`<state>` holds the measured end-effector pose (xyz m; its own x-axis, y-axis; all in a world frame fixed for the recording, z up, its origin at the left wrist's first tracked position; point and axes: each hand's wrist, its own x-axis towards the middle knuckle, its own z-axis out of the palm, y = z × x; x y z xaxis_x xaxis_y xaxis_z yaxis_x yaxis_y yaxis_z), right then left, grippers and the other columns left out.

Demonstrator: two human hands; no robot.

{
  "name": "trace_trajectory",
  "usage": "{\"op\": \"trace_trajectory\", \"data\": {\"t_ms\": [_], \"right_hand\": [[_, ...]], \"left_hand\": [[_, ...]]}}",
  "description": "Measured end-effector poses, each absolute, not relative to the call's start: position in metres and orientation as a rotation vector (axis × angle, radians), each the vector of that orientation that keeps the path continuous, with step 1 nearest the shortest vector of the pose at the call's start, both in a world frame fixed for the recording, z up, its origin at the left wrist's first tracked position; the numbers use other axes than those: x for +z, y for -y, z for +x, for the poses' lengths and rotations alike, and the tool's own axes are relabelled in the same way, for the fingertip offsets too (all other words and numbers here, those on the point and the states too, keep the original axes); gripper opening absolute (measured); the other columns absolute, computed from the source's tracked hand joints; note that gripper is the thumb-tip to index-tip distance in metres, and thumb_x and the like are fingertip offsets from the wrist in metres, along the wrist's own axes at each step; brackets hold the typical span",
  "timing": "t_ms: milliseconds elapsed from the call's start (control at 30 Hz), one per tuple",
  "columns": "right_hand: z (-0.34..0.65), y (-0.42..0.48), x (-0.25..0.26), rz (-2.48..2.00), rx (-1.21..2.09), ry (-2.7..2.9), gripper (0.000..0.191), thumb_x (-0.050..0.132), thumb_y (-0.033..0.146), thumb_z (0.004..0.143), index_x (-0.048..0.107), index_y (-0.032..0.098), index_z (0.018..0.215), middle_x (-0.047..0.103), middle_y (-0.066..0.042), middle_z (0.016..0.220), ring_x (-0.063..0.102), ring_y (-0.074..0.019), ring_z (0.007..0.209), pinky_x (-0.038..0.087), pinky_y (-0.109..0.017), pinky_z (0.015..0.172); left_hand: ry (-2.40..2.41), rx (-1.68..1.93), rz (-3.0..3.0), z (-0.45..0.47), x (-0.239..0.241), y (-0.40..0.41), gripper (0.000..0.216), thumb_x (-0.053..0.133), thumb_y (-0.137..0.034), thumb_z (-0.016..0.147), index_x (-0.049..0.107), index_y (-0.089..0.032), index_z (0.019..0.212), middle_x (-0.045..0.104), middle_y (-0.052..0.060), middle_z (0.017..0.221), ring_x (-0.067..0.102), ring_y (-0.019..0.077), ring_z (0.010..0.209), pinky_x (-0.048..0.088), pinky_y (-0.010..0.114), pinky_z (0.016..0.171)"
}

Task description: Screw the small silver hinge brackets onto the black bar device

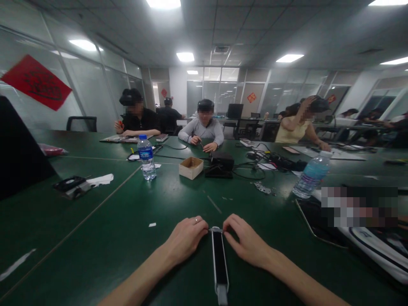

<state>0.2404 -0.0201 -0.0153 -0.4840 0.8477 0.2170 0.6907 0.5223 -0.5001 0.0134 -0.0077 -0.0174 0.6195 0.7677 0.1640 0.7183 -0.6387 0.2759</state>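
Observation:
A long narrow bar (219, 259) with a black top face and pale edges lies on the green table, pointing away from me. Its near end narrows into a grey tab. At the far end, a small greyish piece (217, 229) crosses the bar. My left hand (188, 233) is closed at the left of that end, fingertips pinched together by the piece. From the right, my right hand (244, 238) has bent fingers with their tips at the same end. What exactly either set of fingertips grips is too small to make out.
Ahead stand a small open box (191, 169), a black device (221, 163) with cables and a water bottle (146, 159). Another bottle (312, 176) and a dark tablet-like slab (318, 223) are at right. A white scrap (152, 225) lies left. Several people sit opposite.

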Motion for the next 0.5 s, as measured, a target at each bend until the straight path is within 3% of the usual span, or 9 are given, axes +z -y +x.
{"op": "trace_trajectory", "data": {"t_ms": [133, 300, 400, 500], "right_hand": [[0.266, -0.011, -0.029, -1.439, 0.251, 2.214, 0.031, 0.042, 0.041, 0.094, 0.056, 0.018, 0.110, 0.056, -0.010, 0.112, 0.051, -0.0235, 0.106, 0.042, -0.041, 0.093], [0.324, -0.074, -0.051, -2.056, -0.144, 1.759, 0.056, 0.034, 0.050, 0.094, 0.044, 0.012, 0.133, 0.043, -0.018, 0.137, 0.035, -0.0286, 0.130, 0.029, -0.042, 0.107], [0.355, -0.102, -0.053, -2.220, -0.158, 1.562, 0.069, 0.029, 0.053, 0.094, 0.034, 0.001, 0.139, 0.033, -0.027, 0.143, 0.026, -0.0367, 0.136, 0.021, -0.049, 0.109], [0.374, -0.124, -0.053, -2.323, -0.091, 1.449, 0.079, 0.027, 0.059, 0.092, 0.034, -0.005, 0.138, 0.034, -0.034, 0.140, 0.029, -0.0423, 0.133, 0.023, -0.054, 0.106]], "left_hand": [[-1.239, 0.398, 2.644, 0.014, -0.015, 0.008, 0.017, 0.040, -0.018, 0.099, 0.057, -0.021, 0.099, 0.061, 0.003, 0.100, 0.059, 0.0169, 0.084, 0.045, 0.028, 0.075], [-1.228, 0.394, 2.598, 0.014, -0.013, 0.007, 0.018, 0.039, -0.019, 0.099, 0.057, -0.021, 0.099, 0.060, 0.003, 0.099, 0.059, 0.0171, 0.085, 0.045, 0.028, 0.074], [-1.228, 0.415, 2.576, 0.013, -0.014, 0.008, 0.019, 0.038, -0.020, 0.099, 0.057, -0.021, 0.100, 0.060, 0.003, 0.099, 0.059, 0.0171, 0.084, 0.045, 0.028, 0.074], [-1.247, 0.392, 2.581, 0.013, -0.015, 0.008, 0.021, 0.037, -0.021, 0.099, 0.058, -0.021, 0.100, 0.060, 0.003, 0.098, 0.058, 0.0171, 0.083, 0.045, 0.028, 0.074]]}}
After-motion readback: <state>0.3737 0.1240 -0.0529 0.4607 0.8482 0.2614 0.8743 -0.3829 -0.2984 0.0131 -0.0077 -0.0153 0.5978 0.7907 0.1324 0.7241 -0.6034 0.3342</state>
